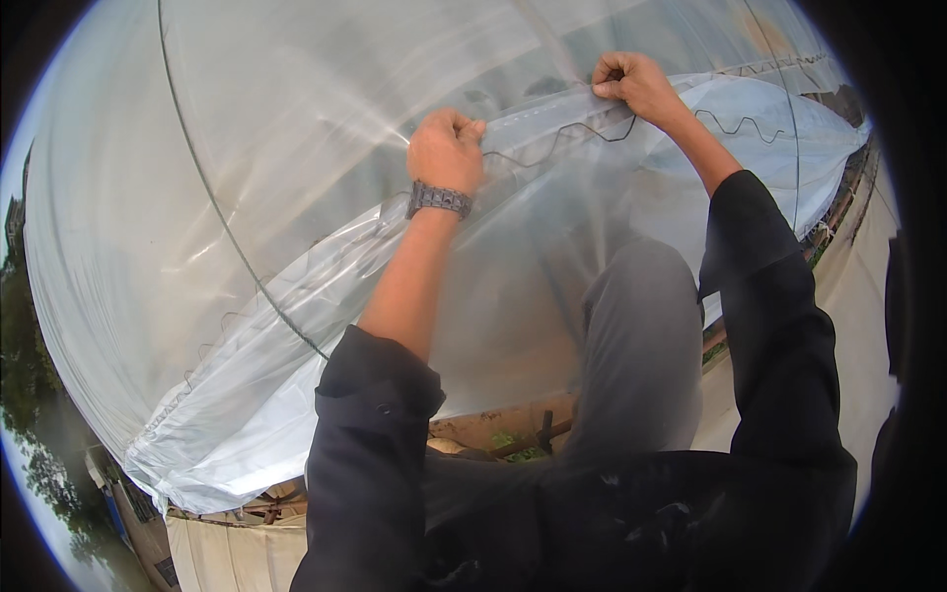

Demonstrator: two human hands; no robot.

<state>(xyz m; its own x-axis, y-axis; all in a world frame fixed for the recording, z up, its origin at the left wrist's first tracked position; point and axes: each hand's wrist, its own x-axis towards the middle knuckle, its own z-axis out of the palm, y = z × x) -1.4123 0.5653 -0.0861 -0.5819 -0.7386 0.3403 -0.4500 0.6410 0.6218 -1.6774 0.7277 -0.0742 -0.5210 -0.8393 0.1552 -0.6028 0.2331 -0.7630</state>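
Two bare hands are raised at a dome of clear film (pixel 306 128), and a wavy wire (pixel 607 139) is strung in the stretch between and below them. Left hand (pixel 446 150): fingers curled closed, thumb laid against them, at the left end of a pale strip (pixel 533 116) — what is gripped inside cannot be told. Right hand (pixel 636 84): thumb and forefinger pinched together at the strip's right end; whether film, strip or wire is caught there cannot be made out. Step in hand, as judged: wire and film being worked along the strip; fitting or freeing cannot be settled from one view. For the next move, a firm hold on the strip seems called for, with the wire guided bend by bend and the film kept from snagging. As for looks, the wire is dark, thin and bent in shallow waves, with more of its kind seen right of the right hand. The film is see-through, glossy and creased, gathered into a whitish loose flap (pixel 247 434) at lower left — and crossed by a dark cord (pixel 212 202) left of the left hand. A dark watch (pixel 439 200) is worn on the left wrist.
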